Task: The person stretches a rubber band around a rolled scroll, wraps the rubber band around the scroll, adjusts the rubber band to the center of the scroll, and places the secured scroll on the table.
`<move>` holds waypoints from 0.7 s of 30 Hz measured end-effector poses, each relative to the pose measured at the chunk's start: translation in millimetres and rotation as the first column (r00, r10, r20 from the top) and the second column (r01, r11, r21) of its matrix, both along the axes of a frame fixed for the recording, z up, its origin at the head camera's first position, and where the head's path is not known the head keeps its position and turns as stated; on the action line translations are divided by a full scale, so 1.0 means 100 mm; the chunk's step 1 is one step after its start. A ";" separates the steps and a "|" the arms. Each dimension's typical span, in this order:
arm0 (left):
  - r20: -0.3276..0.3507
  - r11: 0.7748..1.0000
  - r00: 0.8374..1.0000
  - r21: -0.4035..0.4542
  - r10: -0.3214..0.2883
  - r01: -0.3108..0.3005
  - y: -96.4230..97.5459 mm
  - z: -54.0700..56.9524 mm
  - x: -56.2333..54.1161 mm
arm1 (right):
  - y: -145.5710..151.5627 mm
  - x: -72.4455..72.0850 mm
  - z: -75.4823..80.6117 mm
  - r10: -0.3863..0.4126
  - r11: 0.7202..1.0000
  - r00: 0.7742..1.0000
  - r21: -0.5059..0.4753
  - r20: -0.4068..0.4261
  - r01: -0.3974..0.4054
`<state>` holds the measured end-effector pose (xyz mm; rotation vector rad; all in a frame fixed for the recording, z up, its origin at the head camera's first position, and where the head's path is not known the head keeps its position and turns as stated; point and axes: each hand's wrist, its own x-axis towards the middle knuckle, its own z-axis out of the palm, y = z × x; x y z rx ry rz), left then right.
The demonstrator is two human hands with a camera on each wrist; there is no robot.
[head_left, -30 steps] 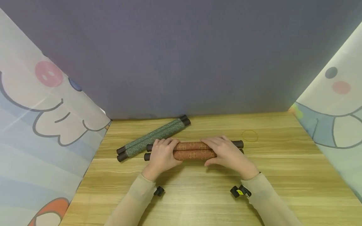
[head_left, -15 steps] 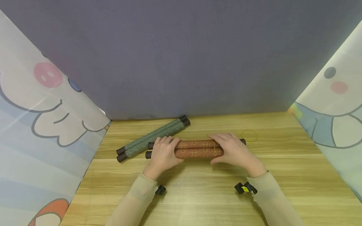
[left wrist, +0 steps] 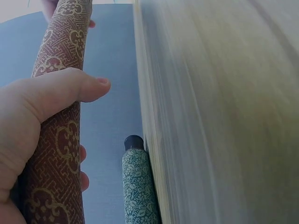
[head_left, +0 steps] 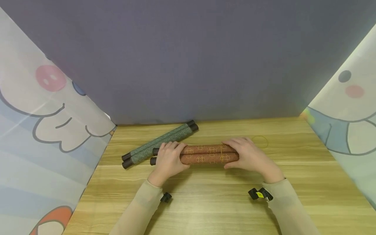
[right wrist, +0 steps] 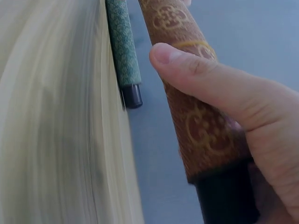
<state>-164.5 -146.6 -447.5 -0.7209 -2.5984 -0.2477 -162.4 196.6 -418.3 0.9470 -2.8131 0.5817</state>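
A reddish-brown patterned scroll (head_left: 202,159), two rolls side by side with black end knobs, is held level over the table in the head view. My left hand (head_left: 169,159) grips it near its left end, thumb along the near side, as the scroll (left wrist: 58,140) in the left wrist view also shows. Round the right end my right hand (head_left: 249,156) curls, hiding the knobs there in the head view. A thin yellow rubber band (head_left: 221,154) circles both rolls just left of that hand. The right wrist view shows the thumb (right wrist: 187,67) by the band.
A green patterned scroll (head_left: 161,145) with black knobs lies slantwise on the wooden table (head_left: 199,202), behind and left of my left hand. Another thin yellow rubber band (head_left: 260,136) lies behind my right hand. A grey wall panel (head_left: 188,65) rises at the table's back edge.
My right hand has slid right along the brown scroll towards its end, bringing the rubber band round it into view. The left hand has kept its place; the green scroll lies as before.
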 end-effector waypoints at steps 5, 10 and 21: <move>-0.009 1.000 1.000 0.005 -0.008 0.008 -0.02 -0.02 -0.01 | 0.07 -0.02 -0.02 0.016 1.000 1.000 -0.003 0.005 -0.016; 0.016 1.000 1.000 0.004 -0.008 0.008 -0.01 -0.02 -0.02 | 0.10 -0.03 -0.04 0.016 1.000 1.000 -0.005 -0.017 -0.016; 0.020 1.000 1.000 0.015 -0.010 0.010 0.01 -0.02 0.01 | 0.04 -0.03 -0.06 0.009 0.999 0.998 0.036 -0.067 -0.007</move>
